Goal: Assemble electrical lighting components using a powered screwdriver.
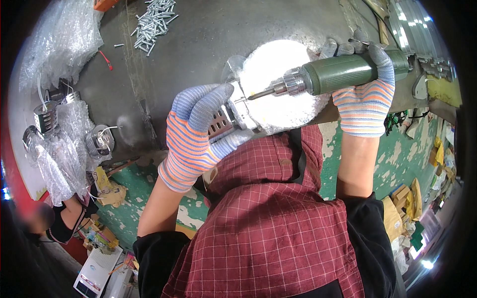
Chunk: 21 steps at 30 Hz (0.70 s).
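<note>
In a striped knit glove with grey fingertips, my left hand (189, 136) is closed round a slotted silver metal housing (221, 125) at the bench's near edge. My right hand (365, 107), gloved the same way, wraps round a green electric screwdriver (343, 72) held nearly level. Its bit points left and meets the bracket end of the housing, at or very near a small screw; contact is hard to tell. Behind the bit, a bright white round piece (276, 62) lies on the bench, with bubble wrap (303, 116) along its lower edge.
A heap of silver screws (153, 24) and one loose screw (119, 45) lie on the dark bench (198, 35). Bubble wrap (64, 42) fills the left side, near wired metal housings (45, 118) and a round fitting (101, 140). Another person's arm (70, 216) shows at lower left.
</note>
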Available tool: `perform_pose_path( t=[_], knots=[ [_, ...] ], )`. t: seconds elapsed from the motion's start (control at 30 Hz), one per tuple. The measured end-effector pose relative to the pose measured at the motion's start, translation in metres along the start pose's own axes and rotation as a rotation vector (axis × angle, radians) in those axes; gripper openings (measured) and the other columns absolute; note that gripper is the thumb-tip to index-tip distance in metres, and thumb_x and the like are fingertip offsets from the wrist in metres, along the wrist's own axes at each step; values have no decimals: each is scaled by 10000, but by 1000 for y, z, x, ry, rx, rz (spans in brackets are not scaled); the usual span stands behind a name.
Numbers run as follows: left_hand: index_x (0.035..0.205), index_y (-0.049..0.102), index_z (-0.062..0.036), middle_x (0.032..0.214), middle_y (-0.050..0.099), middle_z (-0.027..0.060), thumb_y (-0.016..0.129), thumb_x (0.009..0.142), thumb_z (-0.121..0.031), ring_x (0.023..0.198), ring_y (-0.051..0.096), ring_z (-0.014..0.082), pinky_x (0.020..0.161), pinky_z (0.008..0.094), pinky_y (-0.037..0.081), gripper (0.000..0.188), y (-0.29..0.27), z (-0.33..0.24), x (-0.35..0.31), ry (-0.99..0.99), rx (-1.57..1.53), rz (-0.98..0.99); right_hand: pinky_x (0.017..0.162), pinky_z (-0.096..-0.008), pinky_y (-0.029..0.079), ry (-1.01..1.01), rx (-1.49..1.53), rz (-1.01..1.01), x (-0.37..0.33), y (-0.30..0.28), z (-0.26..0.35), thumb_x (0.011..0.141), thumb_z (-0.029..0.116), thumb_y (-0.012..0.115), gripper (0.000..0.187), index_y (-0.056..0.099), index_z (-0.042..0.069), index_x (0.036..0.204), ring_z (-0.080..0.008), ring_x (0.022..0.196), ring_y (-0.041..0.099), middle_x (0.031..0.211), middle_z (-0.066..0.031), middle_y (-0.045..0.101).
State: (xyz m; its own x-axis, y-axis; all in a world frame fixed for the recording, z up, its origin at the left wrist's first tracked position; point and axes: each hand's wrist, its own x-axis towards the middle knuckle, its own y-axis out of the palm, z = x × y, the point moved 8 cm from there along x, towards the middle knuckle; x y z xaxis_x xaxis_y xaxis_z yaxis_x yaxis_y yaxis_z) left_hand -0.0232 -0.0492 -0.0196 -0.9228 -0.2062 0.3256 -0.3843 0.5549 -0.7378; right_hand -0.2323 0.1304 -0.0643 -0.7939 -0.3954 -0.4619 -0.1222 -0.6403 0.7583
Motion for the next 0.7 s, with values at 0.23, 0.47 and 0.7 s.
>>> perform_pose_path(
  t=[0.23, 0.47, 0.7],
  knots=[
    [1298, 592, -63, 1173, 590, 137, 931, 637, -286, 1016, 637, 284, 852, 378, 544, 775, 2, 5, -3, -48, -18, 25, 831, -422, 598, -199, -135, -8, -2, 0, 11, 865, 140, 685, 128, 673, 58, 962, -287, 852, 691, 934, -115, 711],
    [1300, 599, -76, 1185, 593, 137, 919, 654, -313, 1018, 634, 288, 848, 383, 546, 759, 0, 4, -2, -55, -13, 24, 858, -453, 599, -197, -131, 52, -3, 5, 12, 874, 137, 670, 130, 673, 48, 969, -293, 867, 690, 944, -123, 709],
    [1237, 674, -96, 1182, 593, 120, 901, 666, -296, 1033, 627, 285, 868, 379, 543, 647, 2, 1, 1, -60, -29, 92, 908, -456, 587, -211, -68, 197, -7, 15, 10, 912, 138, 626, 135, 676, 37, 986, -284, 905, 684, 964, -120, 707]
  ],
)
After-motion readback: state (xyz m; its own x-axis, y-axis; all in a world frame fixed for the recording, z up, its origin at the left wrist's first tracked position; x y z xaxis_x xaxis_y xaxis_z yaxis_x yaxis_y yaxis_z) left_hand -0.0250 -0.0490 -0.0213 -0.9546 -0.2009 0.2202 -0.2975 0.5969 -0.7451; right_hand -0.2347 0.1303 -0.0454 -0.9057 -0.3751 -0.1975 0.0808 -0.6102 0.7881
